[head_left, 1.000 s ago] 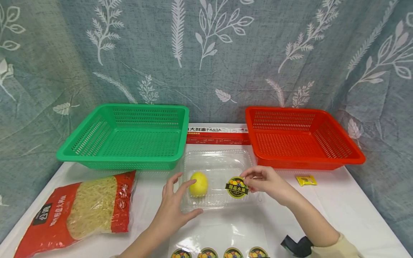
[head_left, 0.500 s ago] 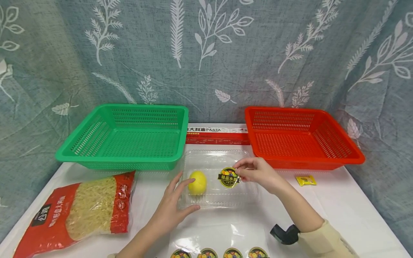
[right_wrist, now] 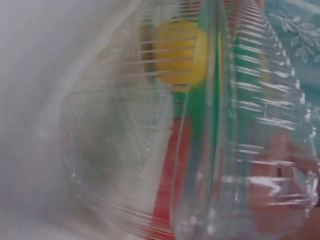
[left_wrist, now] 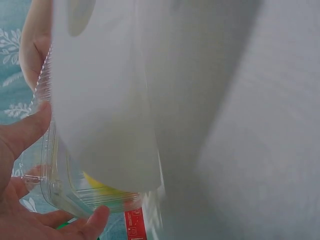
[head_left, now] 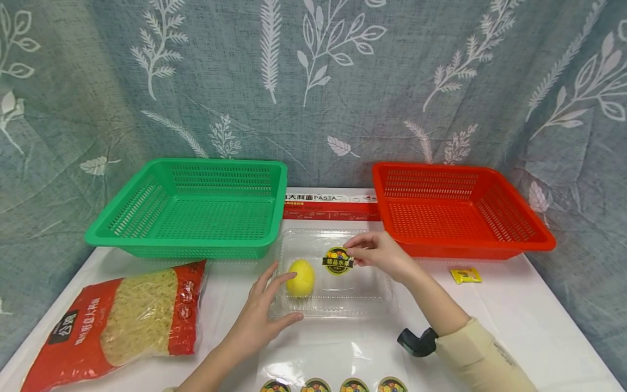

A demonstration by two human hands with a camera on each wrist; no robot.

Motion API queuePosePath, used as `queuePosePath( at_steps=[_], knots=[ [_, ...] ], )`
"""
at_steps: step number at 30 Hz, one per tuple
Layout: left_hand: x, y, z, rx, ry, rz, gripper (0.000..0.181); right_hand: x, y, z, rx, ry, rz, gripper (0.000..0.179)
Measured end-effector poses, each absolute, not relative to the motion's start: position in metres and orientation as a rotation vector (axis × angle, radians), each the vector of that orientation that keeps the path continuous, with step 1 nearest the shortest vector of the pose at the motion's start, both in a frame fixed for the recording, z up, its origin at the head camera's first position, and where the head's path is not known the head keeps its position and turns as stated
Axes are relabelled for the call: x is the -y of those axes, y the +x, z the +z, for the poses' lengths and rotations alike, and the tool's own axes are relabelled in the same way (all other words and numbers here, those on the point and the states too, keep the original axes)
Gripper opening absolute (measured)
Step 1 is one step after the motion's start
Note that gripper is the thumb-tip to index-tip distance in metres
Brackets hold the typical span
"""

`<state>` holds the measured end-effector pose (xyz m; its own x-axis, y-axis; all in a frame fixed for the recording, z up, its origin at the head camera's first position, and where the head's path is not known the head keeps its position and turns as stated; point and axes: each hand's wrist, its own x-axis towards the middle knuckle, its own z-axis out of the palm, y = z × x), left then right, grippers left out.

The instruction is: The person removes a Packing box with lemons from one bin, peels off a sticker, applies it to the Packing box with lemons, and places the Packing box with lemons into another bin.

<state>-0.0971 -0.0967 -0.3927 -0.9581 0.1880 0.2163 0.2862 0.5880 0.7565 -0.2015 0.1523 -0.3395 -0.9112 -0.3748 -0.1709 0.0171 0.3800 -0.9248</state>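
Observation:
A clear plastic clamshell box [head_left: 343, 305] lies closed in the middle of the white table. Inside, at its left, sits a yellow fruit, seemingly a lemon [head_left: 301, 284]. My left hand [head_left: 262, 316] spreads over the box's left side, index finger on the lid above the fruit, thumb at the front edge. In the left wrist view, fingers [left_wrist: 30, 127] of this hand touch the box wall. Between thumb and fingertips, my right hand [head_left: 379, 255] pinches a round black and yellow fruit sticker [head_left: 338, 261] by its right edge, over the lid. Whether the sticker touches the lid, I cannot tell.
A green basket [head_left: 183, 243] stands back left, a red basket [head_left: 470, 247] back right, with a pasta box [head_left: 330, 209] between them. Left lies a bag of pasta [head_left: 139, 316]. A yellow packet [head_left: 465, 274] lies right. In front is a sticker sheet [head_left: 333, 354].
My right hand has moved left and away from me across the lid, carrying the sticker from the right part towards the middle. The left hand has stayed nearly still on the box.

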Motion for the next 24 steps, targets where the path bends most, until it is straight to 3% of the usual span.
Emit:
queuePosePath(
  at_steps=[24],
  knots=[
    [0.0953, -0.0956, -0.3947, 2.675, -0.411, -1.288, 0.062, -0.1422, -0.2089, -0.3470, -2.474, -0.405, -1.396, 0.015]
  ],
)
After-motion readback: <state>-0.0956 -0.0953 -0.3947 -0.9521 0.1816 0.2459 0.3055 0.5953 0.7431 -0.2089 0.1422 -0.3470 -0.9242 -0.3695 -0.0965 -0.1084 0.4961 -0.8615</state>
